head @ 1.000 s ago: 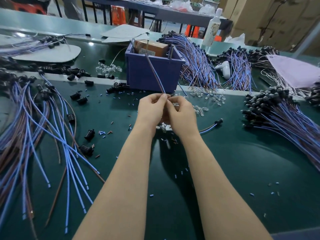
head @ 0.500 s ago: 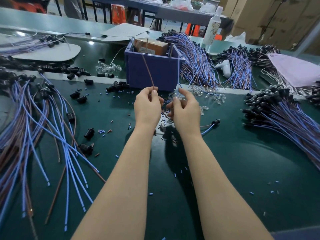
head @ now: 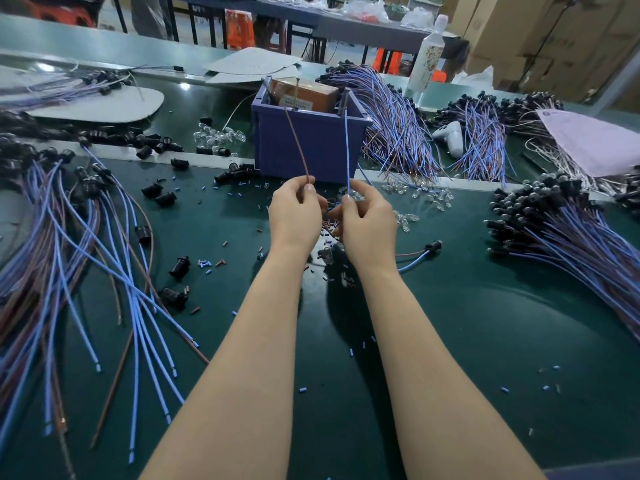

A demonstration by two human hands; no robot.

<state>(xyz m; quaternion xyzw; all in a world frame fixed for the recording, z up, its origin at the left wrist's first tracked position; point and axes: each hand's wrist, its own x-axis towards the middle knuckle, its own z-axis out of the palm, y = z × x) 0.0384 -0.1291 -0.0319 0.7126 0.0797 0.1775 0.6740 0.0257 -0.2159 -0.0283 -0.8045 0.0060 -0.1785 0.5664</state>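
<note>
A: What is found at the middle of the table (head: 485, 323)?

B: A bin (head: 322, 150) is set there, and a box (head: 304, 93) is kept in it. Just before the bin, the left hand (head: 294, 216) and right hand (head: 367, 220) are held side by side. The left wire (head: 298, 147) and right wire (head: 347, 150) are held in them and run up across the bin's front.

A: And to the sides?

B: Loose wires (head: 69, 254) are spread on the left, with sockets (head: 178, 268) between them and the arms. A bundle (head: 571, 237) is laid on the right. Bulbs (head: 218, 135) are scattered behind the bin's left. A heap of wires (head: 391, 123) is piled at its right, and a bottle (head: 429, 53) is stood further back.
</note>
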